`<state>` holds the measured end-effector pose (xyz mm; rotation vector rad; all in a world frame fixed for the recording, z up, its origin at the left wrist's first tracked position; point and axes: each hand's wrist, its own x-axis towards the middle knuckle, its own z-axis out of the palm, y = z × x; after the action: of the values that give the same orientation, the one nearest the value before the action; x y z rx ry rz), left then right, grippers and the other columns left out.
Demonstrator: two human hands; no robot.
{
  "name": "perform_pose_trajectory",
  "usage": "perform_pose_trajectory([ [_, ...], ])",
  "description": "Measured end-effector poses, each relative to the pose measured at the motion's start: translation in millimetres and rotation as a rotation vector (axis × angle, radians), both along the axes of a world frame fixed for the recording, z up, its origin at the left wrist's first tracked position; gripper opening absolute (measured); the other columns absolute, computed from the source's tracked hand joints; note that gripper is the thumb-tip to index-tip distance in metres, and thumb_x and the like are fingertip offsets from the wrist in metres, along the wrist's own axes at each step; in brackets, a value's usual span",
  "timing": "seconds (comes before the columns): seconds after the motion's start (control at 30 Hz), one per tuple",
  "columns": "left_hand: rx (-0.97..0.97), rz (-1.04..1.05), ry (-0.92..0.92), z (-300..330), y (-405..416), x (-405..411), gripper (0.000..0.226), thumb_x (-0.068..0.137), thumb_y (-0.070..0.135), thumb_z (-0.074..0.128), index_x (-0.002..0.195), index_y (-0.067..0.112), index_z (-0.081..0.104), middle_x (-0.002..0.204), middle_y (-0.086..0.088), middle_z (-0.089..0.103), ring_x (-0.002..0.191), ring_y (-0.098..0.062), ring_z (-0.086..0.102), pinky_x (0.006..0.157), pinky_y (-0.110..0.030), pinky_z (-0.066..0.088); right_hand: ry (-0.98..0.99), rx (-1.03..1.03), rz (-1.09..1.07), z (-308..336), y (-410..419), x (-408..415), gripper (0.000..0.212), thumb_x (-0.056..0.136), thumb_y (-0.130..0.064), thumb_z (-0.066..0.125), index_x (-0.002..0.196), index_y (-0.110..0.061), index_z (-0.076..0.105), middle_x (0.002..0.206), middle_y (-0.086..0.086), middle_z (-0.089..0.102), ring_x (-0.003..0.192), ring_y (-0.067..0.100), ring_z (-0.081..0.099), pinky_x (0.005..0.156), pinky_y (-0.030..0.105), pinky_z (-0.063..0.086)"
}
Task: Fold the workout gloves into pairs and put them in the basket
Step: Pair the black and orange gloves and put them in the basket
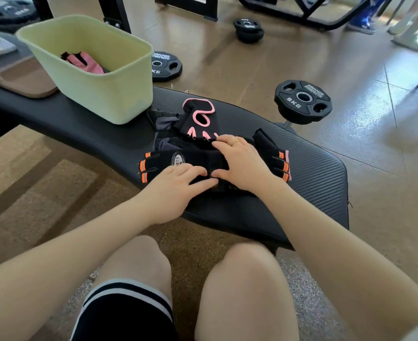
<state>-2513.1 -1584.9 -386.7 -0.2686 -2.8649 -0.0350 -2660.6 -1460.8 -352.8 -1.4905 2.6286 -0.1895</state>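
Two black gloves with orange stripes lie on the black bench (309, 168): one (168, 162) points left, the other (274, 153) points right. My left hand (178, 190) and my right hand (240, 163) rest on their overlapping cuffs in the middle, fingers laid fairly flat and thumbs meeting. Behind them lies a black glove with pink trim (199, 119) on top of a grey and black glove (163, 119). The pale green basket (119, 94) stands at the back left of the bench and holds a pink glove (87, 62).
A brown tray (23, 80) lies left of the basket. Black 5 kg weight plates sit on the floor: one (302, 100) right behind the bench, one (165, 66) behind the basket, another stack (248, 29) farther off. My knees are below the bench's front edge.
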Motion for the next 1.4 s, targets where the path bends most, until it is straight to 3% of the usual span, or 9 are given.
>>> perform_pose_trajectory([
  [0.17, 0.702, 0.322, 0.074, 6, 8, 21, 0.02, 0.088, 0.01, 0.049, 0.103, 0.014, 0.063, 0.089, 0.008, 0.055, 0.077, -0.006, 0.051, 0.072, -0.018, 0.04, -0.166, 0.147, 0.091, -2, -13, -13, 0.072, 0.081, -0.039, 0.067, 0.141, -0.016, 0.034, 0.144, 0.009, 0.04, 0.13, 0.028, 0.039, 0.107, 0.042, 0.033],
  [0.27, 0.812, 0.5, -0.158, 15, 17, 23, 0.011, 0.087, 0.018, 0.055, 0.081, 0.025, 0.06, 0.076, 0.012, 0.058, 0.069, -0.004, 0.054, 0.062, -0.015, 0.038, -0.032, 0.237, 0.117, 5, -19, -12, 0.071, 0.075, -0.045, 0.069, 0.132, -0.013, 0.041, 0.129, 0.011, 0.05, 0.119, 0.032, 0.045, 0.099, 0.043, 0.038],
  [0.33, 0.836, 0.64, -0.422, 22, 24, 22, 0.017, 0.086, 0.029, 0.056, 0.07, 0.022, 0.059, 0.072, 0.009, 0.063, 0.066, -0.008, 0.057, 0.058, -0.019, 0.042, -0.064, 0.241, 0.134, 10, -23, -15, 0.049, 0.074, -0.042, 0.072, 0.104, -0.009, 0.052, 0.105, 0.008, 0.055, 0.105, 0.03, 0.051, 0.084, 0.04, 0.043],
  [0.5, 1.493, 0.845, -0.651, 40, 50, 4, 0.011, 0.089, 0.026, 0.052, 0.089, 0.017, 0.059, 0.092, 0.0, 0.067, 0.069, -0.01, 0.06, 0.063, -0.024, 0.048, -0.373, 0.3, 0.128, 12, -22, -28, 0.03, 0.072, -0.031, 0.076, 0.074, -0.015, 0.051, 0.079, -0.008, 0.049, 0.087, 0.023, 0.051, 0.069, 0.029, 0.034],
  [0.6, 1.709, 0.964, -0.684, 56, 62, -12, 0.009, 0.093, 0.021, 0.046, 0.094, 0.016, 0.052, 0.09, 0.0, 0.058, 0.077, -0.014, 0.058, 0.069, -0.024, 0.048, -0.591, 0.255, 0.135, 26, -12, -36, 0.026, 0.07, -0.026, 0.077, 0.083, -0.011, 0.06, 0.09, 0.001, 0.062, 0.089, 0.021, 0.056, 0.076, 0.033, 0.044],
  [0.8, 2.165, 1.116, -0.196, 120, 73, -42, 0.021, 0.089, 0.014, 0.056, 0.108, 0.015, 0.047, 0.107, -0.01, 0.061, 0.093, -0.018, 0.061, 0.086, -0.029, 0.05, -0.85, 0.054, -0.039, 104, -1, -56, 0.026, 0.074, -0.019, 0.074, 0.098, -0.016, 0.064, 0.094, -0.004, 0.068, 0.089, 0.015, 0.064, 0.082, 0.034, 0.051],
  [0.97, 1.903, 1.045, -0.021, 207, 50, -77, 0.042, 0.085, -0.002, 0.057, 0.116, 0.02, 0.04, 0.097, -0.006, 0.063, 0.08, -0.012, 0.063, 0.08, -0.035, 0.054, -0.714, -0.09, -0.204, 177, -13, -75, 0.047, 0.077, -0.027, 0.073, 0.115, -0.015, 0.049, 0.109, 0.002, 0.065, 0.1, 0.021, 0.06, 0.079, 0.033, 0.046],
  [1.13, 1.65, 1.176, 0.02, 265, 4, -87, 0.045, 0.083, 0.007, 0.06, 0.119, 0.023, 0.039, 0.1, -0.008, 0.064, 0.086, -0.019, 0.065, 0.086, -0.046, 0.052, -0.678, -0.087, -0.087, 235, -52, -79, 0.051, 0.088, -0.019, 0.06, 0.133, -0.017, 0.037, 0.119, 0.005, 0.063, 0.107, 0.025, 0.059, 0.087, 0.037, 0.048],
  [1.4, 1.581, 1.351, 0.07, 257, -109, -64, 0.045, 0.078, 0.021, 0.059, 0.116, 0.033, 0.039, 0.103, -0.007, 0.062, 0.089, -0.023, 0.064, 0.085, -0.053, 0.051, -0.555, 0.134, 0.064, 234, -191, -60, 0.055, 0.09, -0.014, 0.051, 0.139, -0.023, 0.028, 0.107, 0.014, 0.064, 0.094, 0.036, 0.061, 0.077, 0.047, 0.053],
])
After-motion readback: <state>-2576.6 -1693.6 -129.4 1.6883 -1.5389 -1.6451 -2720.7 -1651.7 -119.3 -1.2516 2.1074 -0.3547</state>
